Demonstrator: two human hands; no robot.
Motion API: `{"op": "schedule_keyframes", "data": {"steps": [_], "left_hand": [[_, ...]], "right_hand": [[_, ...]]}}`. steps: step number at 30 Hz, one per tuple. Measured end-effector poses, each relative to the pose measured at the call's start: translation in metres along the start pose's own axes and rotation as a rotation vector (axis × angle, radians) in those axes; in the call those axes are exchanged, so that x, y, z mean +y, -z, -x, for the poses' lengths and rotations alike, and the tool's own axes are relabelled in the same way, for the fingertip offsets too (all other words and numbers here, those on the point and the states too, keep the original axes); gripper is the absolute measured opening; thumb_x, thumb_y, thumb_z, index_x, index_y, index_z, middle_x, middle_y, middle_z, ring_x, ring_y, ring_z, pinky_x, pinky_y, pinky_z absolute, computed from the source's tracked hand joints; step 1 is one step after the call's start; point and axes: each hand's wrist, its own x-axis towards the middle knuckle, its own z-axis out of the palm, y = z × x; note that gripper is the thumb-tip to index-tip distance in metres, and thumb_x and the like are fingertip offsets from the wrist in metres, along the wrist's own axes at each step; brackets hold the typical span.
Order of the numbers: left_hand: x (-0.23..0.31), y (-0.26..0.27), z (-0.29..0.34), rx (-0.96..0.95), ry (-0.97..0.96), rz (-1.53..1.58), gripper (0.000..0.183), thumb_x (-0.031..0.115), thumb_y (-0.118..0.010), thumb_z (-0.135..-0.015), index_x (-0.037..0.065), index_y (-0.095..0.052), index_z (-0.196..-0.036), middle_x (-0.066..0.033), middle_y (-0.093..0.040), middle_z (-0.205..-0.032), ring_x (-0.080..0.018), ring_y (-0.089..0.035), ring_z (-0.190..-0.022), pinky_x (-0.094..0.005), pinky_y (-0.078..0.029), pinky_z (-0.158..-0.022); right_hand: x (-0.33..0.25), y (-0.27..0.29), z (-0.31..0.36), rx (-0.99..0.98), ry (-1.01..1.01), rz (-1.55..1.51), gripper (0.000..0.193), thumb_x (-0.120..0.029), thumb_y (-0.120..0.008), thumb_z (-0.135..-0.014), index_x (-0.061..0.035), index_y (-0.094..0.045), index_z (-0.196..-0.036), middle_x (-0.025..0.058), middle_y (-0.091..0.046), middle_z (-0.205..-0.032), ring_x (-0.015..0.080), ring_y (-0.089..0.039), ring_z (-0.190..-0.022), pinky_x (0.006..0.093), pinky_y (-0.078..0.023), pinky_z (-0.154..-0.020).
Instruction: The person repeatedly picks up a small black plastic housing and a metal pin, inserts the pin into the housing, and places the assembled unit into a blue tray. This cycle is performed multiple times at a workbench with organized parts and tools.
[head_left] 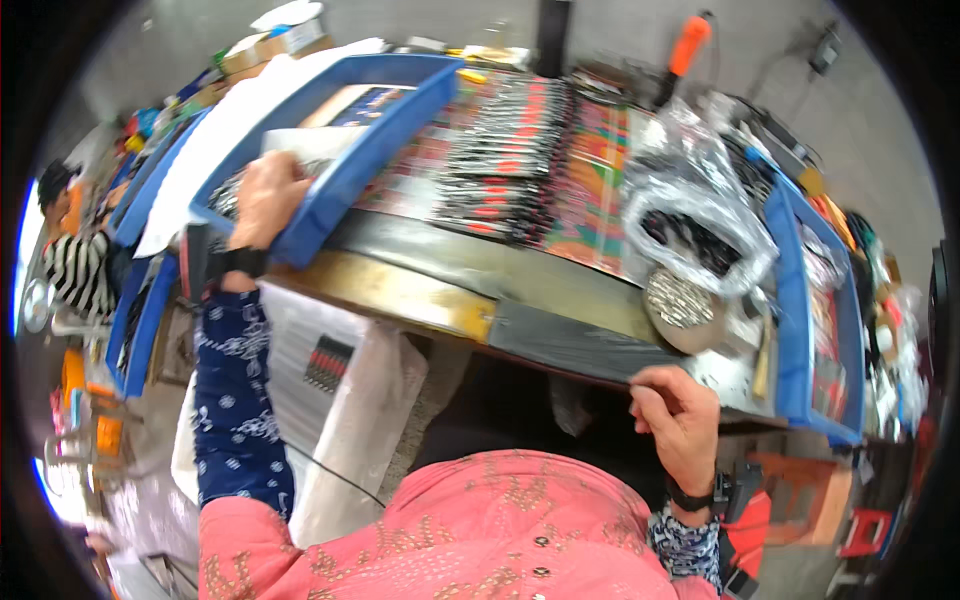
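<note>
My left hand (270,195) reaches into a long blue tray (325,205) at the left of the table, its fingers curled above small shiny metal pieces (224,196). Its fingertips are partly hidden, so what they hold does not show. In front of the table's near edge, my right hand (682,412) is closed with thumb and fingers drawn together; anything between them is too small to make out. Slim black, silver and red tool-like pieces (500,150) lie in stacked rows at the middle. A round container of small silver parts (682,305) sits above the right hand.
Behind that container lies a clear plastic bag (690,190) with dark parts inside. Another blue tray (795,330) stands at the right edge. An orange-handled tool (688,48) rises at the back. A person in a striped top (78,265) is at the far left.
</note>
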Motion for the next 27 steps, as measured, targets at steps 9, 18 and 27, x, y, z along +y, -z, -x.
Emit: {"op": "schedule_keyframes", "data": {"steps": [9,18,27], "left_hand": [[-0.049,-0.022,-0.020,0.023,-0.130,-0.027,0.024,0.023,-0.070,-0.082,-0.001,-0.066,-0.083,-0.0221,-0.064,-0.084,-0.0392,-0.061,-0.082,-0.0468,-0.046,-0.073],[-0.070,-0.033,-0.027,0.076,-0.224,0.092,0.020,0.016,-0.062,-0.087,-0.004,-0.064,-0.090,-0.0207,-0.068,-0.085,-0.0368,-0.067,-0.080,-0.0422,-0.052,-0.072],[-0.085,-0.043,-0.034,0.181,-0.100,0.648,0.033,0.019,-0.057,-0.098,0.003,-0.061,-0.127,-0.0056,-0.068,-0.096,-0.0126,-0.060,-0.078,-0.0255,-0.047,-0.069]], "right_hand": [[0.004,0.045,0.012,0.141,0.146,0.171,0.013,-0.011,-0.066,-0.087,0.0016,-0.064,-0.092,0.0109,-0.060,-0.070,0.0142,-0.054,-0.057,0.0287,-0.044,-0.055],[0.001,0.123,0.030,0.509,0.263,0.476,0.011,-0.008,-0.066,-0.088,0.0023,-0.066,-0.092,0.0134,-0.065,-0.072,0.0174,-0.060,-0.059,0.0295,-0.047,-0.056],[0.031,0.243,0.019,0.757,0.093,1.080,0.019,-0.019,-0.064,-0.086,-0.0014,-0.067,-0.094,0.0135,-0.066,-0.074,0.0233,-0.063,-0.065,0.0333,-0.048,-0.062]]}}
